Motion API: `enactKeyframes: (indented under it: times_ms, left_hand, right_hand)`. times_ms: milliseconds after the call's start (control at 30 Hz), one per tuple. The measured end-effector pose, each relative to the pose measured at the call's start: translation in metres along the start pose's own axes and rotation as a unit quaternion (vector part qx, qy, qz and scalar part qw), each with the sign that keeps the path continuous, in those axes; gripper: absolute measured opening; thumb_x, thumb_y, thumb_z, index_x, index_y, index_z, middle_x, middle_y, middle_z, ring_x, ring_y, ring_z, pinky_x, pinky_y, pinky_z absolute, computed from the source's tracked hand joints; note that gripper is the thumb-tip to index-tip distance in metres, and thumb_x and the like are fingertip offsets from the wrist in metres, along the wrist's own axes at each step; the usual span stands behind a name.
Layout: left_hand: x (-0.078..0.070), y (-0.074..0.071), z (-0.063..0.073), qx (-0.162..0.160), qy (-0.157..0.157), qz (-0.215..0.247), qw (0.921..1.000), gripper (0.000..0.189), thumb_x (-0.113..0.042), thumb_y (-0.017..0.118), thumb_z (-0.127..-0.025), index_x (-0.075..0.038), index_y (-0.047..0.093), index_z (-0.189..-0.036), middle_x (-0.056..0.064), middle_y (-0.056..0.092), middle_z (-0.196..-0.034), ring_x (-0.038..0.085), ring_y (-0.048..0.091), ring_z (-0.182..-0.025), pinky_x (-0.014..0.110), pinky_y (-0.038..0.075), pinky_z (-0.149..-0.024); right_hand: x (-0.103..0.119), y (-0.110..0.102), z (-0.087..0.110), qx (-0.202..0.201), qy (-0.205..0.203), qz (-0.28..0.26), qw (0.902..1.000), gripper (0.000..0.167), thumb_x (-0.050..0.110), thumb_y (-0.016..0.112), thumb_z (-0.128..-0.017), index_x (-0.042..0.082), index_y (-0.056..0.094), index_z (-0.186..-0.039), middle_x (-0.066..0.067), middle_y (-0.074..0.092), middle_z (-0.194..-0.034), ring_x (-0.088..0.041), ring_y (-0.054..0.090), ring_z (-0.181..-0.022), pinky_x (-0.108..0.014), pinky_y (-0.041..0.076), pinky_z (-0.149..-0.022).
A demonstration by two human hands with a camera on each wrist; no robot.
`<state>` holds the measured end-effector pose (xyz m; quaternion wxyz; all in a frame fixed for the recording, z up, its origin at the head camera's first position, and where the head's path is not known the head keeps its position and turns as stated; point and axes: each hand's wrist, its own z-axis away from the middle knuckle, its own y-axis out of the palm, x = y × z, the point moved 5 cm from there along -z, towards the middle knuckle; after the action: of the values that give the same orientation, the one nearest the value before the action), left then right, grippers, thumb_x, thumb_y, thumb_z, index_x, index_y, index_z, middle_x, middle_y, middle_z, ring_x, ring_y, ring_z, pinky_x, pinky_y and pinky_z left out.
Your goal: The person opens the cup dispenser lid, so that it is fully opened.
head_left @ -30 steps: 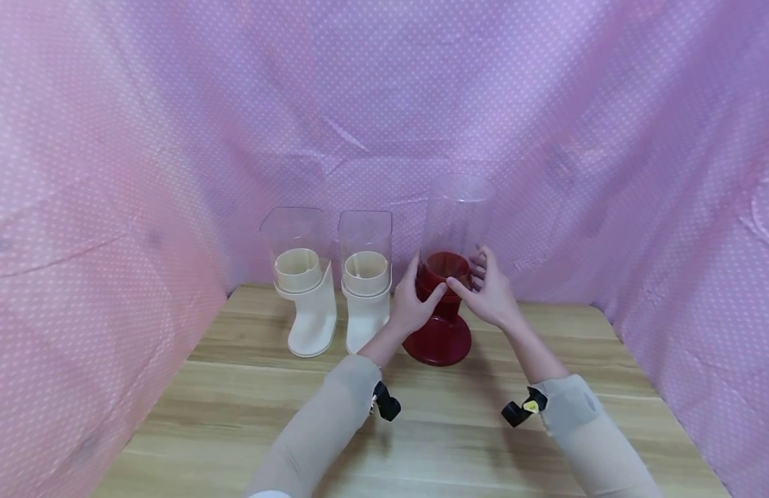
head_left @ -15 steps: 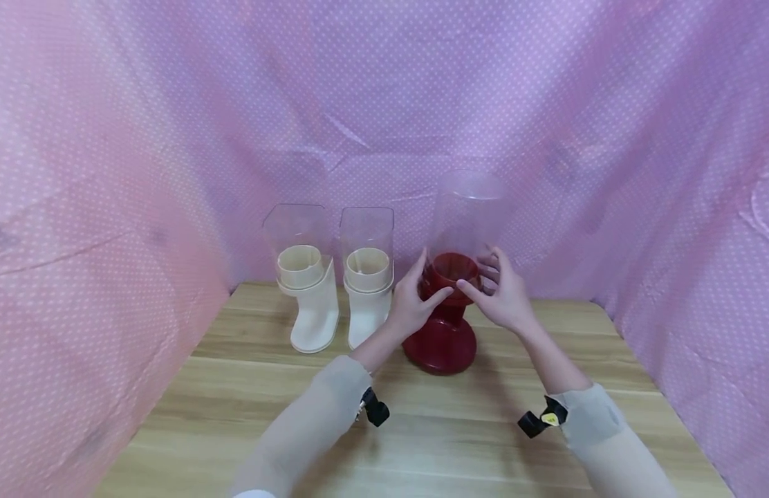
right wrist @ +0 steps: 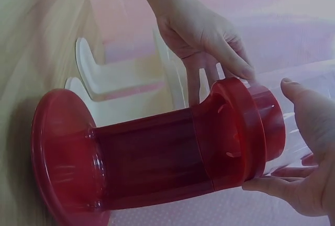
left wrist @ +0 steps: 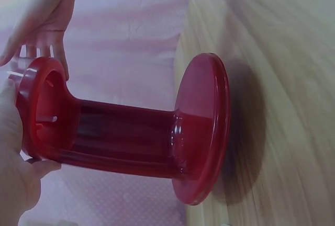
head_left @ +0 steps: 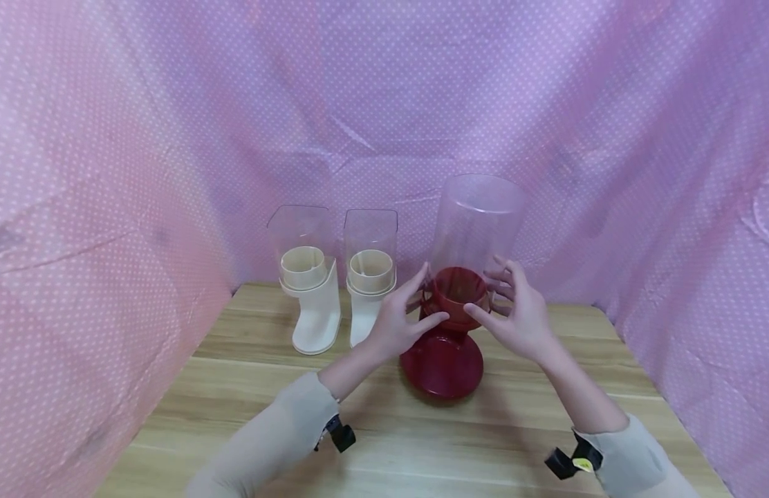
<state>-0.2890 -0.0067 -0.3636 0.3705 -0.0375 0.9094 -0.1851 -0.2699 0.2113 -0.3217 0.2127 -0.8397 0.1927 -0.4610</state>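
Observation:
Both hands hold a red cereal dispenser (head_left: pixel 443 366) with a round base, a thick stem and a clear cylinder (head_left: pixel 480 228) on top. My left hand (head_left: pixel 393 321) grips its collar from the left, with the thumb at the front. On the opposite side, my right hand (head_left: pixel 524 318) curls round the collar and the cylinder's lower end. Seen from the left wrist, the round base (left wrist: pixel 201 132) appears slightly raised, its shadow falling beside it on the wood. The red ring (right wrist: pixel 269 121) shows inside the clear cylinder in the right wrist view. Some fingertips are hidden behind the dispenser.
Left of the red dispenser stand two cream dispensers, one at far left (head_left: pixel 316 318) and one closer (head_left: pixel 362 321), each with a clear squared container. The wooden table (head_left: pixel 235 394) is bounded by a pink dotted cloth (head_left: pixel 384 90) at the back and sides.
The red dispenser has come toward me and slightly right, its base looking larger and its cylinder leaning right. Both hands moved with it, forearms spreading apart. The cream dispensers have stayed put.

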Motion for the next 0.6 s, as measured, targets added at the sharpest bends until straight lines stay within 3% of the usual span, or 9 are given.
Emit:
enactKeyframes:
  times_ms: [267, 600]
  left_hand:
    - [-0.019, -0.012, 0.021, 0.000, 0.005, 0.003, 1.0000, 0.089, -0.008, 0.087, -0.088, -0.003, 0.039, -0.163, 0.018, 0.062, -0.151, 0.033, 0.064, -0.137, 0.034, 0.064, -0.093]
    - [-0.027, -0.020, 0.041, 0.002, 0.017, 0.010, 0.9998, 0.089, -0.004, 0.089, -0.085, -0.001, 0.042, -0.161, 0.019, 0.064, -0.149, 0.035, 0.065, -0.135, 0.033, 0.064, -0.090]
  right_hand:
    - [0.018, -0.001, 0.018, 0.007, -0.034, 0.010, 0.9993, 0.093, 0.009, 0.091, -0.084, 0.007, 0.036, -0.159, -0.022, 0.063, -0.141, -0.044, 0.070, -0.125, -0.046, 0.065, -0.084]
    - [0.027, 0.007, 0.036, 0.002, -0.059, 0.025, 0.9979, 0.090, 0.011, 0.094, -0.081, 0.007, 0.039, -0.153, -0.016, 0.066, -0.139, -0.040, 0.074, -0.119, -0.043, 0.066, -0.081]
